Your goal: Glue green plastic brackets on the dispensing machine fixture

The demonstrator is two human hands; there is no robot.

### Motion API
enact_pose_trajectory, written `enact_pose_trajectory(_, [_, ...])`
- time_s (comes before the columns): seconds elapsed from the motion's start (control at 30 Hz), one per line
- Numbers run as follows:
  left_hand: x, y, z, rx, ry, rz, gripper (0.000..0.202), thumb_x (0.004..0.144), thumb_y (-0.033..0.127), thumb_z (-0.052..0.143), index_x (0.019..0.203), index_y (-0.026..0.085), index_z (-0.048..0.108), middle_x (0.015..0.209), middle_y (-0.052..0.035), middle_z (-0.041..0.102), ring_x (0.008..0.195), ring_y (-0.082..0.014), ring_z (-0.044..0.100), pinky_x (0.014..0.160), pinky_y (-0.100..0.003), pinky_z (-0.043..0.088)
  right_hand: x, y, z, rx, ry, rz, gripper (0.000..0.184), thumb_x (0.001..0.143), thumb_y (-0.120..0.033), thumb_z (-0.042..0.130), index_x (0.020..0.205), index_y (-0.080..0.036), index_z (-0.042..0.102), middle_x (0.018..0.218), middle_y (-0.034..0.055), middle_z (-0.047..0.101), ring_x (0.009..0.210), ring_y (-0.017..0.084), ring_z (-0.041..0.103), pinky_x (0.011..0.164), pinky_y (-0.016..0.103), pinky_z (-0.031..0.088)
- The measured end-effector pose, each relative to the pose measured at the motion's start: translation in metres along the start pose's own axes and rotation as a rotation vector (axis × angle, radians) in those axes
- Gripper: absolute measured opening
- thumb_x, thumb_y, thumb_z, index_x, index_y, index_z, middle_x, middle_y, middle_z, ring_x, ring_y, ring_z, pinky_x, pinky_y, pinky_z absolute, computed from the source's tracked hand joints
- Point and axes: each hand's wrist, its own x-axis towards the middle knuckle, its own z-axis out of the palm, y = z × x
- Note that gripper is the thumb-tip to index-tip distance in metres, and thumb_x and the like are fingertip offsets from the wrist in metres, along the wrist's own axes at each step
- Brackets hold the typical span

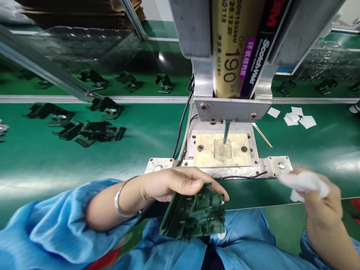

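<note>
The left hand (180, 182) grips a dark moulded plastic housing (197, 221) at its top edge, in the lower centre of the frame, thumb on the near side and a finger reaching along the far corner. The right hand (327, 206), at the lower right, is closed on a crumpled white wipe (305, 183), well apart from the housing. For good handling, I would hold the housing by its rim so the ribbed face stays exposed, steady it before the wipe touches it, and fold the wipe into a firm pad, since loose corners could snag on the small ribs. Both are best kept clear of the dispensing nozzle (226, 131) under the Scotch-Weld DP190 cartridge (233, 48), at upper centre.

The left hand's other fingertips are hidden behind the housing, as is its underside. Blur softens the right hand and the wipe, so any residue on it cannot be made out. The cartridge runs off the top of the frame
</note>
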Motion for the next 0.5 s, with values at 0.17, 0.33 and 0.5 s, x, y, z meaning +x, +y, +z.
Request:
enact_pose_trajectory(0.17, [0.006,-0.005,0.008,-0.067,-0.063,0.01,0.06,0.068,0.067,0.075,0.104,0.019,0.078,0.091,-0.0066,0.074,0.085,-0.0258,0.067,0.08,-0.032,0.052,0.046,-0.075,0.085,0.286,-0.576,-0.274,0.066,0.1,-0.072,0.038,0.086,-0.017,0.071,0.059,-0.0046,0.029,0.041,0.009,0.027,0.042,0.028,0.019])
enact_pose_trajectory(0.33, [0.002,-0.007,0.008,-0.055,-0.037,0.042,0.059,0.074,0.064,0.073,0.103,0.013,0.074,0.089,-0.0053,0.074,0.078,-0.02,0.066,0.076,-0.026,0.052,0.053,-0.074,0.108,0.194,-0.567,-0.396,0.071,0.101,-0.073,0.031,0.078,-0.017,0.068,0.057,-0.0034,0.034,0.043,0.01,0.032,0.043,0.028,0.022])
enact_pose_trajectory(0.5, [-0.033,-0.001,-0.031,0.28,0.21,0.309,0.062,0.084,0.064,0.065,0.123,0.015,0.068,0.122,-0.0121,0.068,0.111,-0.0287,0.063,0.098,-0.033,0.049,-0.002,-0.005,0.034,-0.204,-0.088,-0.14,0.045,0.1,-0.062,0.047,0.108,-0.026,0.072,0.08,0.0083,0.064,0.069,0.027,0.065,0.055,0.034,0.049])
